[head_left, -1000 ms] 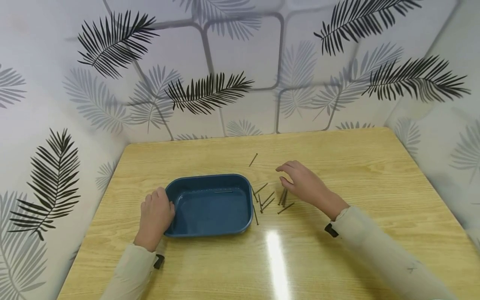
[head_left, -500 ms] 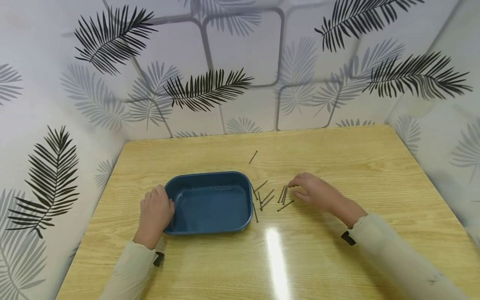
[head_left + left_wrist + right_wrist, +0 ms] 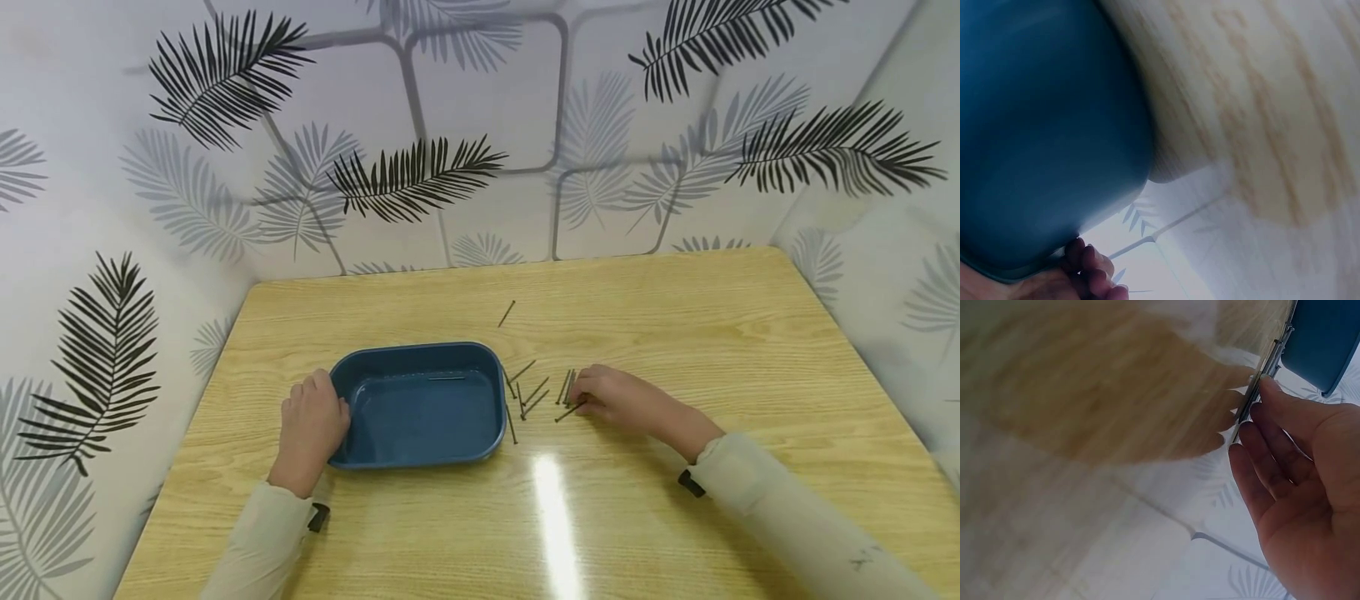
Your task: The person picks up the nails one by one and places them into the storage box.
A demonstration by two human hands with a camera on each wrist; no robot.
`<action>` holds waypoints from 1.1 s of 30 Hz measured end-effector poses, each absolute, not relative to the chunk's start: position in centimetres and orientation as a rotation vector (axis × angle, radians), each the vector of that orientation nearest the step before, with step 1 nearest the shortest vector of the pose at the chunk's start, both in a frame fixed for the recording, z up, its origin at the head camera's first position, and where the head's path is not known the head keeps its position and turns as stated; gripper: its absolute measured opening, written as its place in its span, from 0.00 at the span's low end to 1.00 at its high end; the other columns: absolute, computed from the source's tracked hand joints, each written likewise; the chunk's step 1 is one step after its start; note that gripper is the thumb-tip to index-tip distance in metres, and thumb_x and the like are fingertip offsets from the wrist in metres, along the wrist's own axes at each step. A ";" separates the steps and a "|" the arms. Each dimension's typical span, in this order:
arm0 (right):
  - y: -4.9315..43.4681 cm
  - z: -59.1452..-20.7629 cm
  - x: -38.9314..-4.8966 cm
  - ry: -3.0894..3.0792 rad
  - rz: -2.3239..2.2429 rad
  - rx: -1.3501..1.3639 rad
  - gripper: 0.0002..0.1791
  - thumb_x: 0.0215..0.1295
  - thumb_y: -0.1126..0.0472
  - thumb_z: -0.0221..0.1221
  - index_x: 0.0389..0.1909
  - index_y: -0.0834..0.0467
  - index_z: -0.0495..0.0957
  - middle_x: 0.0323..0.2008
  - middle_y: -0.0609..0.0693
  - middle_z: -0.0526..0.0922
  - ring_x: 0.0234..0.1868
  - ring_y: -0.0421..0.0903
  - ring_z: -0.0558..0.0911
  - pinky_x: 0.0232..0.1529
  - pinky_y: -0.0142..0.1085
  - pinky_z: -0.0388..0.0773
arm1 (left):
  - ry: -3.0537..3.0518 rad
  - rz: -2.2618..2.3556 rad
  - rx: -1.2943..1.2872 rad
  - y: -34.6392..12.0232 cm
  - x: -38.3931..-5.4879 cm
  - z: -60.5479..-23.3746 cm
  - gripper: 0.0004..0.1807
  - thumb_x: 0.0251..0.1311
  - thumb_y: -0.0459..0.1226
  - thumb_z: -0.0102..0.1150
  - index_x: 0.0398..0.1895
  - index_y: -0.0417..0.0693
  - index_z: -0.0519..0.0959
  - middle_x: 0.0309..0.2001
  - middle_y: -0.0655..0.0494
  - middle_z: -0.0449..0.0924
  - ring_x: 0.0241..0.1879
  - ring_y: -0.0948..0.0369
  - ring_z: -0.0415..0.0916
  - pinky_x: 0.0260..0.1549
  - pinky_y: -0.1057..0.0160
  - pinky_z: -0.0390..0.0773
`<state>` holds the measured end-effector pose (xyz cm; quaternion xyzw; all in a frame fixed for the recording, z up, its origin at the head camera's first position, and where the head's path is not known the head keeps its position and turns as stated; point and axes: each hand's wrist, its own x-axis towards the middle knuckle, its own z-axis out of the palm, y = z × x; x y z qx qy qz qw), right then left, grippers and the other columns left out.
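Observation:
My left hand (image 3: 313, 423) grips the left end of a blue plastic bin (image 3: 420, 463), thumb toward its near side; the left wrist view shows curled fingers (image 3: 1092, 265) at its rim. One nail (image 3: 447, 378) lies inside the bin along the far side. My right hand (image 3: 626, 403) is at a small group of loose nails (image 3: 564, 387), right of the bin. In the right wrist view, its thumb and fingertips touch the nails (image 3: 1259, 381) at the table surface, the fingers only gently bent. One slanted nail (image 3: 570, 412) lies just in front of the fingertips.
Several more nails (image 3: 534, 392) lie scattered between the bin's right side and my right hand. A single nail (image 3: 507, 313) lies farther back on the wooden table (image 3: 675, 317). A leaf-patterned wall covering (image 3: 487, 100) stands behind the table and along both sides.
My right hand first drew back to the right, then came down with its fingertips on the nails. The left hand and the bin stay in place.

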<state>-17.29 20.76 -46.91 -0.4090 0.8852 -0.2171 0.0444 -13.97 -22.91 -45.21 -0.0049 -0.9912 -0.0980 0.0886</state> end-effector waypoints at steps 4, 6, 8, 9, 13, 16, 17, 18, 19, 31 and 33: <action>20.6 -46.9 -17.3 2.691 -0.658 -1.263 0.06 0.57 0.63 0.63 0.35 0.53 0.79 0.35 0.43 0.76 0.37 0.38 0.73 0.38 0.34 0.73 | -2.954 -0.295 -0.010 -23.0 -14.0 -45.2 0.12 0.57 0.33 0.54 0.30 0.34 0.63 0.26 0.43 0.65 0.27 0.47 0.65 0.26 0.51 0.63; 20.5 -46.9 -17.3 2.684 -0.670 -1.273 0.06 0.56 0.63 0.63 0.35 0.53 0.79 0.34 0.43 0.76 0.37 0.39 0.74 0.38 0.34 0.73 | -2.957 -0.299 -0.005 -23.0 -14.0 -45.2 0.12 0.57 0.33 0.54 0.30 0.34 0.63 0.27 0.42 0.66 0.28 0.46 0.65 0.27 0.51 0.63; 20.3 -46.9 -17.3 2.675 -0.683 -1.283 0.05 0.56 0.63 0.63 0.34 0.54 0.79 0.35 0.44 0.77 0.38 0.40 0.74 0.38 0.34 0.73 | -2.961 -0.298 0.002 -23.0 -14.0 -45.2 0.12 0.57 0.34 0.54 0.31 0.34 0.63 0.27 0.42 0.66 0.28 0.46 0.65 0.27 0.51 0.63; 20.3 -46.9 -17.3 2.669 -0.691 -1.288 0.05 0.56 0.63 0.63 0.34 0.54 0.79 0.35 0.44 0.77 0.38 0.40 0.75 0.38 0.34 0.73 | -2.964 -0.298 0.005 -23.0 -14.0 -45.2 0.12 0.57 0.34 0.54 0.31 0.34 0.63 0.27 0.42 0.66 0.29 0.46 0.65 0.27 0.51 0.63; 20.0 -47.0 -17.4 2.655 -0.695 -1.284 0.05 0.56 0.62 0.63 0.34 0.55 0.79 0.36 0.45 0.77 0.39 0.41 0.75 0.39 0.34 0.74 | -2.969 -0.302 0.014 -23.0 -14.0 -45.2 0.11 0.57 0.33 0.53 0.31 0.34 0.63 0.28 0.42 0.66 0.29 0.46 0.66 0.28 0.50 0.63; 19.9 -47.0 -17.4 2.641 -0.685 -1.247 0.04 0.57 0.61 0.63 0.34 0.53 0.79 0.35 0.43 0.77 0.38 0.40 0.75 0.39 0.33 0.74 | -2.969 -0.307 0.017 -23.0 -14.0 -45.2 0.11 0.57 0.34 0.53 0.32 0.34 0.64 0.28 0.42 0.66 0.29 0.46 0.66 0.28 0.50 0.63; 19.8 -47.0 -17.4 2.635 -0.682 -1.235 0.04 0.58 0.61 0.62 0.34 0.53 0.79 0.35 0.43 0.77 0.38 0.40 0.75 0.38 0.33 0.74 | -2.970 -0.307 0.018 -23.0 -14.0 -45.1 0.11 0.57 0.34 0.53 0.32 0.34 0.64 0.28 0.42 0.66 0.29 0.45 0.66 0.28 0.50 0.63; 19.8 -46.9 -17.4 2.629 -0.679 -1.223 0.04 0.58 0.60 0.62 0.34 0.53 0.79 0.35 0.42 0.77 0.38 0.39 0.75 0.38 0.33 0.73 | -2.971 -0.308 0.019 -23.0 -14.0 -45.1 0.11 0.57 0.34 0.53 0.32 0.34 0.64 0.28 0.42 0.66 0.29 0.46 0.66 0.28 0.50 0.63; 19.8 -46.9 -17.4 2.625 -0.675 -1.209 0.04 0.58 0.60 0.62 0.34 0.52 0.79 0.34 0.42 0.76 0.37 0.39 0.74 0.38 0.33 0.73 | -2.972 -0.309 0.019 -23.0 -14.0 -45.1 0.11 0.57 0.34 0.53 0.32 0.34 0.64 0.28 0.42 0.66 0.29 0.46 0.66 0.28 0.50 0.63; 19.6 -47.0 -17.4 2.578 -0.709 -1.152 0.04 0.58 0.62 0.62 0.27 0.53 0.76 0.28 0.41 0.74 0.32 0.38 0.71 0.34 0.34 0.70 | -2.981 -0.322 0.017 -22.8 -14.0 -45.0 0.12 0.57 0.33 0.54 0.32 0.34 0.63 0.28 0.43 0.66 0.29 0.47 0.64 0.28 0.51 0.62; 19.5 -47.0 -17.4 2.576 -0.701 -1.148 0.04 0.58 0.62 0.62 0.27 0.53 0.76 0.28 0.41 0.74 0.32 0.38 0.71 0.34 0.34 0.70 | -2.987 -0.323 0.024 -22.8 -14.0 -45.1 0.12 0.57 0.33 0.54 0.32 0.34 0.63 0.28 0.43 0.66 0.29 0.47 0.64 0.28 0.51 0.62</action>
